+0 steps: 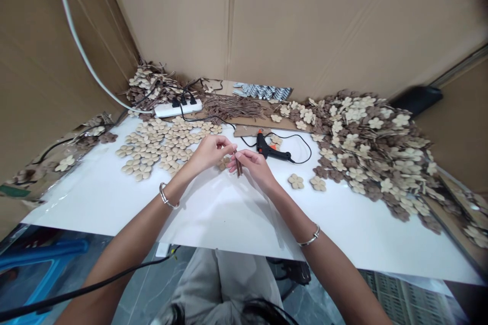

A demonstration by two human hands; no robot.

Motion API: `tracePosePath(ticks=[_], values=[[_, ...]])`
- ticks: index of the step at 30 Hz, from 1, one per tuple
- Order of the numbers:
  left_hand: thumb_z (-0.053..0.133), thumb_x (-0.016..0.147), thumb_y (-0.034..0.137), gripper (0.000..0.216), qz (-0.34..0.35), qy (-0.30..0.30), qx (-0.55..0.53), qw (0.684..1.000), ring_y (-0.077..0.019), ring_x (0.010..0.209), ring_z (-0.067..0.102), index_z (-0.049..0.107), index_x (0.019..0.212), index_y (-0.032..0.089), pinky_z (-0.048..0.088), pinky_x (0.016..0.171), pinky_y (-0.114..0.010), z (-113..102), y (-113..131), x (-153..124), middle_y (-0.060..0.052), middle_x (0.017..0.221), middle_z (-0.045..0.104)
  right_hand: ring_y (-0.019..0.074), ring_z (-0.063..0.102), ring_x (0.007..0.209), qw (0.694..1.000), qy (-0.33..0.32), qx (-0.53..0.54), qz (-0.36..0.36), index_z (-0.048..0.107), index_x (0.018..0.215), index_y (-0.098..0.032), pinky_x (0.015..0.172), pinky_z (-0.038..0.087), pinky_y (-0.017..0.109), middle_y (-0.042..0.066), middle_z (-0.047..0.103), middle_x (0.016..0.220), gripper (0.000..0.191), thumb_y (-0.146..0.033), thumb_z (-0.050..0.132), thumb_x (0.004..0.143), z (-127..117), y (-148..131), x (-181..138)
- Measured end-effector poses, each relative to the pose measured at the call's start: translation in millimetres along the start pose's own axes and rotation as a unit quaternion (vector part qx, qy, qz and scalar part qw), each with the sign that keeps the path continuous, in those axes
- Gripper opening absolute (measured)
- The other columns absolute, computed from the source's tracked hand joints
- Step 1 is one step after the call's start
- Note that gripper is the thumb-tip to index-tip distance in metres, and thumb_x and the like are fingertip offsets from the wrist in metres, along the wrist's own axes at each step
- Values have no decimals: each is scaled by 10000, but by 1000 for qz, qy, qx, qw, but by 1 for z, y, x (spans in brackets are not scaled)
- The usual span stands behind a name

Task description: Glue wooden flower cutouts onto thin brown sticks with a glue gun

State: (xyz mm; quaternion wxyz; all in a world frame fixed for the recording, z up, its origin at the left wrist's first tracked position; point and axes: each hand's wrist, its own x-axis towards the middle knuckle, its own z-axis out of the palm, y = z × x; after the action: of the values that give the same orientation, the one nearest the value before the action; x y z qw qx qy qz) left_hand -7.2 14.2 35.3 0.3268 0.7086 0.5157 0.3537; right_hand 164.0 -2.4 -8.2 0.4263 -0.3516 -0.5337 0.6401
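My two hands meet over the middle of the white table [198, 213]. Between them are thin brown strips [239, 166], pointing down from the fingers. My right hand [253, 163] grips these strips, its fingers bent around them. With thumb and forefinger pinched, my left hand [214, 151] touches their upper end. A beige felt flower [223, 163] lies partly hidden behind the hands. Just beyond my right hand a black glue gun [271, 150] with orange parts rests on the table. Two more beige flowers, one a felt flower [296, 181], lie to the right of my hand.
Many beige flowers [160, 144] spread over the left side. A large heap of brown and beige flowers [366, 137] covers the right. Behind are a bundle of brown strips [232, 107], a white power strip [178, 107] with cords, and cardboard walls [285, 25].
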Motion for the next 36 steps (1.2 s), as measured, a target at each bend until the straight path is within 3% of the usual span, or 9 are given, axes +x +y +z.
tracePosePath(ticks=[13, 29, 36], values=[[584, 841, 399, 299, 58, 12, 48, 997, -122, 605, 474, 677, 687, 160, 327, 592, -253, 1, -3, 0, -7, 655, 652, 176, 686, 672, 999, 10, 32, 3, 629, 867, -174, 670, 517, 314, 54, 732, 780, 290, -462, 647, 840, 2, 2, -1], [604, 834, 398, 310, 57, 33, 46, 997, -107, 580, 468, 674, 664, 148, 346, 589, -239, 8, -3, -1, -2, 628, 650, 148, 641, 622, 1000, 4, 28, -6, 600, 820, -171, 558, 461, 262, 43, 698, 747, 275, -443, 613, 858, 2, 1, -1], [611, 825, 409, 307, 16, 25, 10, 1000, -110, 573, 480, 673, 678, 147, 336, 552, -234, 12, -10, 2, 1, 625, 640, 133, 640, 628, 1000, 10, 26, 3, 582, 794, -176, 632, 497, 271, 24, 680, 740, 270, -436, 618, 853, 0, -1, 0]])
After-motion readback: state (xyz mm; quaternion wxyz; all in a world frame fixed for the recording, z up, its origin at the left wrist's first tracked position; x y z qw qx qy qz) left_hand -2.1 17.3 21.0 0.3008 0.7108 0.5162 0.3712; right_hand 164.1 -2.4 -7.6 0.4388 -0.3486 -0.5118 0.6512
